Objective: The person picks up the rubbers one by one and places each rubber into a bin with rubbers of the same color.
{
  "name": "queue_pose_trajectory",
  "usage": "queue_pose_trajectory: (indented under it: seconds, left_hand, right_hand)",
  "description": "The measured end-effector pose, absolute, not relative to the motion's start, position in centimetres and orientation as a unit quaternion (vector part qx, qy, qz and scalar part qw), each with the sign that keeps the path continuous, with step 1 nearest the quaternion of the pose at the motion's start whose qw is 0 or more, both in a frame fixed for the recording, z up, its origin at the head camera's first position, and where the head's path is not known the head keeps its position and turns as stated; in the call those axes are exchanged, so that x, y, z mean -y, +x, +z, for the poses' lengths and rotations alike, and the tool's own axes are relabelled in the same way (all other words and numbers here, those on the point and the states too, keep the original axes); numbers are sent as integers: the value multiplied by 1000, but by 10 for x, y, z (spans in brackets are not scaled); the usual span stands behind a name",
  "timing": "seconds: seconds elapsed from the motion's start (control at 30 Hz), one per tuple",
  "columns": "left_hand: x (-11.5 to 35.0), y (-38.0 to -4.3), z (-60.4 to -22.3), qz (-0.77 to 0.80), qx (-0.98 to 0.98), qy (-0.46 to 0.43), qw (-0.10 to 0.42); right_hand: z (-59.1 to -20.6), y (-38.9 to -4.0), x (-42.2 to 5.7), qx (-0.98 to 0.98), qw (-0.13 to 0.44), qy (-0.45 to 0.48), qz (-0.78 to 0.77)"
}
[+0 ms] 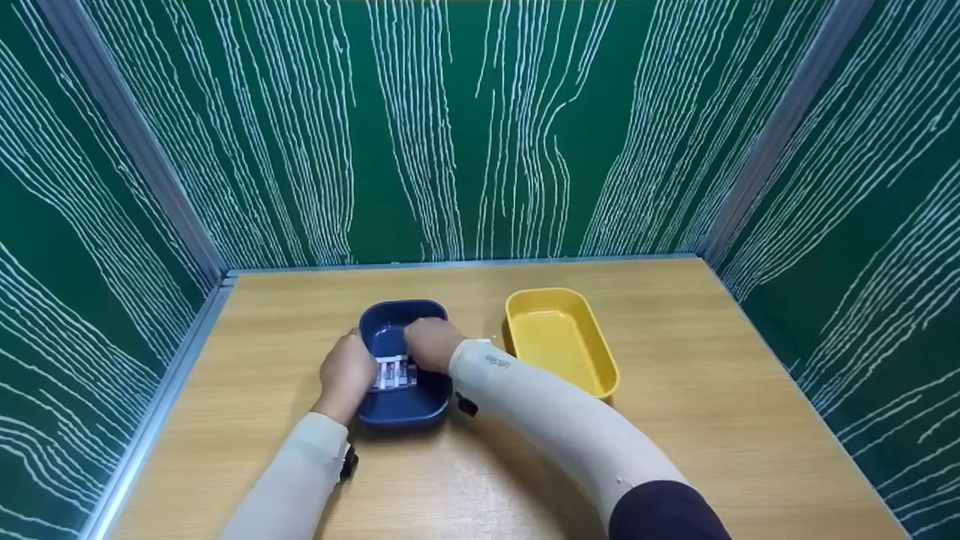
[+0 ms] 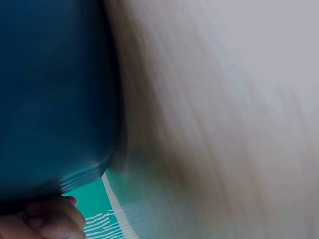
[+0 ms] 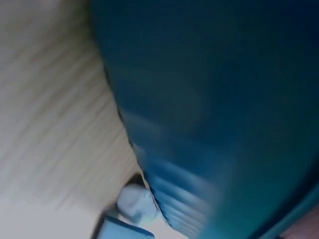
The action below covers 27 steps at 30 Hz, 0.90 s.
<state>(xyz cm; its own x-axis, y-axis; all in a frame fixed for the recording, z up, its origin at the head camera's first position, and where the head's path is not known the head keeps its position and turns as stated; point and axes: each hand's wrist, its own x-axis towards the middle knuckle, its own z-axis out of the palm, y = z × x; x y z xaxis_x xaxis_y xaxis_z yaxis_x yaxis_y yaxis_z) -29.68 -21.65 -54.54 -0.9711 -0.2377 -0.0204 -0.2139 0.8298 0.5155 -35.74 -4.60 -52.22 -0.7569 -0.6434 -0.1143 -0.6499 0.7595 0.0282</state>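
Observation:
A dark blue rectangular tray (image 1: 405,409) stands left of centre on the wooden table. Inside lies a small pale pack with white and purple bars (image 1: 394,373). My left hand (image 1: 349,371) grips the tray's left rim; its curled fingers (image 2: 55,219) show against the tray wall in the left wrist view. Over the opposite rim reaches my right hand (image 1: 433,343), knuckles up, holding that side; its fingertips are hidden. Only a sliver of it appears in the right wrist view, where the tray's outer wall (image 3: 199,124) fills most of the picture.
A yellow tray (image 1: 611,375) stands to the right, beyond my right forearm. A small white round object (image 3: 135,203) and a light blue piece (image 3: 122,230) lie beside the blue tray. Green panels with white lines (image 1: 405,150) enclose the table at the back and sides.

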Motion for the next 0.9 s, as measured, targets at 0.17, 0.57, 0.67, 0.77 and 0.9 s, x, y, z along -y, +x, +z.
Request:
queue_pose_trajectory:
  seconds: [0.17, 0.57, 0.67, 0.77, 0.9]
  left_hand:
    - [216, -297, -543, -267, 955, 123, 23]
    - [215, -297, -543, -266, 955, 126, 21]
    - [215, -297, -544, -263, 957, 124, 24]
    - [215, -296, -544, -261, 957, 123, 26]
    - [215, -295, -544, -266, 955, 126, 27]
  right_hand:
    - [-521, -356, 47, -932, 94, -349, -16]
    - [-519, -350, 59, -921, 143, -362, -21]
    - [-518, -347, 58, -915, 150, -374, -10]
    - [-515, -343, 56, -907, 154, -392, 2]
    - [-514, -340, 54, -893, 147, -425, 23]
